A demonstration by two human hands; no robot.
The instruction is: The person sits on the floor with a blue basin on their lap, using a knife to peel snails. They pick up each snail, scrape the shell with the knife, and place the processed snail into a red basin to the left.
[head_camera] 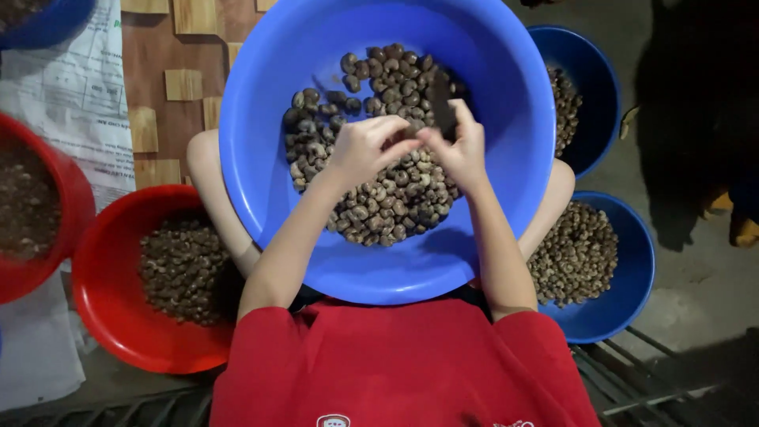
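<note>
Both hands meet over big blue basin (261,158), above heap of brown nuts (371,150). Left hand (365,149) pinches one nut at fingertips; right hand (461,150), at 3 o'clock from it, grips dark blade-like tool (441,107), long axis toward 12, touching nut

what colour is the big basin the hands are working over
Bright blue: the big basin of dark nuts, seen best in the head view.
</note>
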